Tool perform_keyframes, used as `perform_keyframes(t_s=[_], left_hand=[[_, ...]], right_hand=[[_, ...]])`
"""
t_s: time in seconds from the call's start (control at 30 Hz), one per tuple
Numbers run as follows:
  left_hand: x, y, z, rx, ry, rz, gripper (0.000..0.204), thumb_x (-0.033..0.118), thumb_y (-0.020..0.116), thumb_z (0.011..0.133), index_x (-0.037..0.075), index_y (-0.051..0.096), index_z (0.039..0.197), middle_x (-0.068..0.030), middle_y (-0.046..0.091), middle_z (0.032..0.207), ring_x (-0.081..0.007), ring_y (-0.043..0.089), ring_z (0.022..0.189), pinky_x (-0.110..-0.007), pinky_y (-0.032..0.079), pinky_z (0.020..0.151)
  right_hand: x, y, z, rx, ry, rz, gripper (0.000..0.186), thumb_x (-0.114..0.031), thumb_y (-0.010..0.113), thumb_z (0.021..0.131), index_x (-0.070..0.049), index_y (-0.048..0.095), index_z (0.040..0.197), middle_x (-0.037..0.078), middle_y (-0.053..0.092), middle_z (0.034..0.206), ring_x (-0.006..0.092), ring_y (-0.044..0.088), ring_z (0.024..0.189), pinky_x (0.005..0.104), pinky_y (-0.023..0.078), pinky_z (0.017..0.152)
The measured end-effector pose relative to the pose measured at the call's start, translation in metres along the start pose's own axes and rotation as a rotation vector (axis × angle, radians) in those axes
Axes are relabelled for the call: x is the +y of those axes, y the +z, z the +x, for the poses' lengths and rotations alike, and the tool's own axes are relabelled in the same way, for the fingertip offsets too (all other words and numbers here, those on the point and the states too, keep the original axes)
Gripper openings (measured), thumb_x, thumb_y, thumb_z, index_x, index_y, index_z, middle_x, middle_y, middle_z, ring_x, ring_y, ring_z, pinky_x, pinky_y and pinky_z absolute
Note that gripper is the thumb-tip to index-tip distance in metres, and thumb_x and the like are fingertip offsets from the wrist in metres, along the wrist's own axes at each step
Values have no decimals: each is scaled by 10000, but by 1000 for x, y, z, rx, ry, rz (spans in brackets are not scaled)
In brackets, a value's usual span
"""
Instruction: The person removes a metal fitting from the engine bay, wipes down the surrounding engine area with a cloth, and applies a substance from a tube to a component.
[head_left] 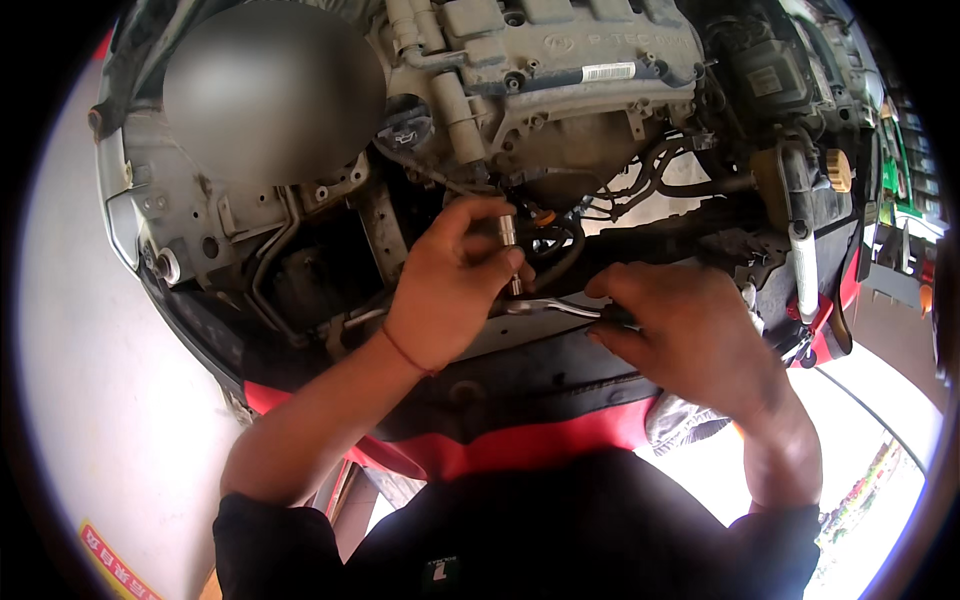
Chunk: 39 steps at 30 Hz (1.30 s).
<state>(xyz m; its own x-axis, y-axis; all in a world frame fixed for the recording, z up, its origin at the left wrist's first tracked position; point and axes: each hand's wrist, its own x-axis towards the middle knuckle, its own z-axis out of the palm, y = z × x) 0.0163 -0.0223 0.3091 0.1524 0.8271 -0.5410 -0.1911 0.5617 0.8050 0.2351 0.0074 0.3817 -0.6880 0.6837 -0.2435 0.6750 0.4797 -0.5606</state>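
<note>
Left hand (450, 290) is closed around a socket extension (508, 232), steadying it upright so it stays seated below the engine (560, 90). Just beside it, the ratchet handle (555, 309) is gripped by the right hand (690, 335) (for leverage, apparently).

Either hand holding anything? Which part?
Left hand pinches the upright socket extension near its top. Right hand grips the ratchet wrench by its handle end.
</note>
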Motion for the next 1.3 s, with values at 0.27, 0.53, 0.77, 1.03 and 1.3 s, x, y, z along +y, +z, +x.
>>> perform_keyframes(t_s=[0.27,0.53,0.77,1.03,1.3], left_hand=[[13,5,2,-73,-328,-210,396,131,623,875,-1,469,1215,-75,589,921,-149,617,694,-360,572,586],[15,-1,5,-131,-292,-180,385,71,623,861,-10,465,1203,-73,587,897,-136,598,669,-340,558,571],[-20,8,45,-78,-265,97,427,22,625,841,-25,434,1219,-116,610,801,-169,614,692,-307,526,575],[-116,-31,92,-424,266,1224,478,130,593,832,-24,448,1260,-169,630,970,-319,632,868,-374,524,789],[-207,-117,173,-846,165,1690,278,225,559,779,48,695,945,-199,652,986,-343,644,921,-422,520,821]], right_hand=[[-2,18,18,125,-280,-186,240,-174,689,751,-80,556,928,27,545,700,193,601,615,328,486,516],[12,18,24,94,-366,23,220,-159,664,772,-74,605,966,50,580,691,233,619,658,357,501,549],[22,-2,63,-603,37,-164,228,-186,564,797,-32,659,937,167,664,871,339,645,864,433,510,762],[78,70,109,-944,-22,-299,282,-178,531,818,-59,663,1037,178,669,953,347,640,922,434,505,824],[120,149,144,-1124,-450,-626,147,-135,555,802,-85,693,815,133,674,844,285,649,792,380,536,704]])
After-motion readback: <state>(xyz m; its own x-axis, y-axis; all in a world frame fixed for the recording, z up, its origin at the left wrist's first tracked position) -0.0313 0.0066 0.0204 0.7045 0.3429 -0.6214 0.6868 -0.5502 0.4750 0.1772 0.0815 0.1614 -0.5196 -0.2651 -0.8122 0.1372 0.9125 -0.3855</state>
